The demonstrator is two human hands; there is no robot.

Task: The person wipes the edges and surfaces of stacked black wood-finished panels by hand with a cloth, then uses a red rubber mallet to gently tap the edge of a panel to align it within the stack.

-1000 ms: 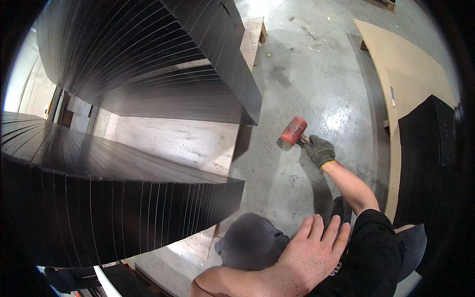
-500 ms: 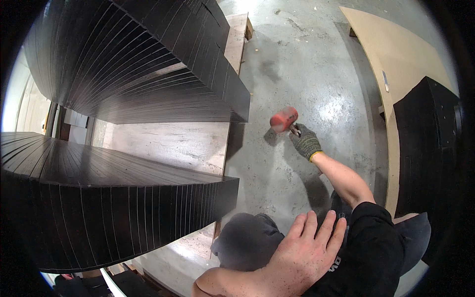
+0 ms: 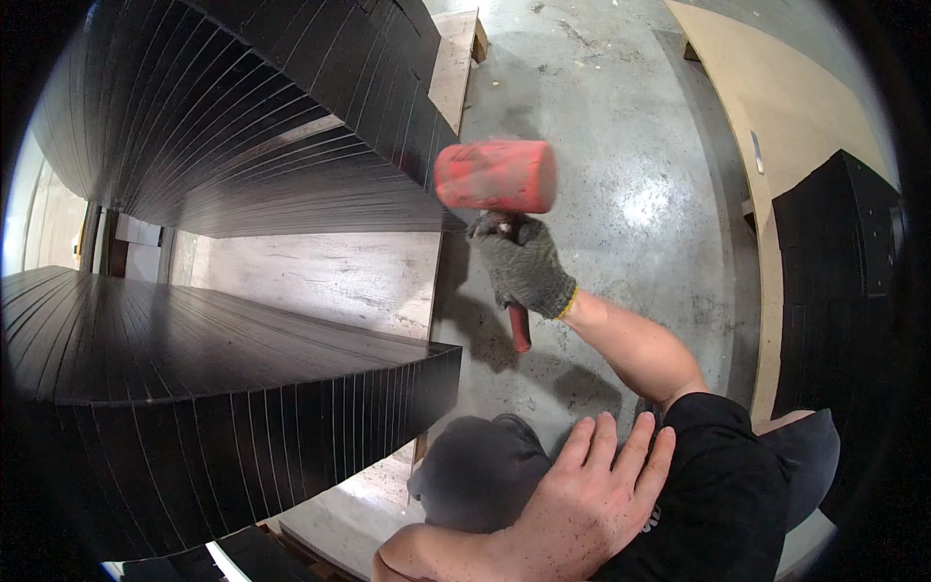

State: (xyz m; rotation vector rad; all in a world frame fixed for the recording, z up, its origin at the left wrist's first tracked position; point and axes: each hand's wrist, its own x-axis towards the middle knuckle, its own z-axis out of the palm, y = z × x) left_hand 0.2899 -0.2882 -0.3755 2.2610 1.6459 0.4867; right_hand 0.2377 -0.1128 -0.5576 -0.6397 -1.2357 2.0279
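Note:
My right hand (image 3: pixel 529 264), in a dark grey knitted glove with a yellow cuff, is closed around the handle of a red mallet (image 3: pixel 497 177). The mallet's broad head is raised beside the front corner of the far stack of black boards (image 3: pixel 310 184); I cannot tell whether they touch. Below the glove the red end of the handle sticks out. My bare left hand (image 3: pixel 593 495) lies flat against my body, fingers spread, holding nothing. A nearer stack of black boards (image 3: pixel 242 436) stands to the left.
Between the two stacks shows the pale wooden top of a low platform (image 3: pixel 320 281). Grey concrete floor (image 3: pixel 621 155) runs down the middle. On the right a tan board (image 3: pixel 766 87) bears another black stack (image 3: pixel 834 291).
My right hand has brought the mallet up and left, from over the floor to the far stack's corner. My left hand stays flat against my body.

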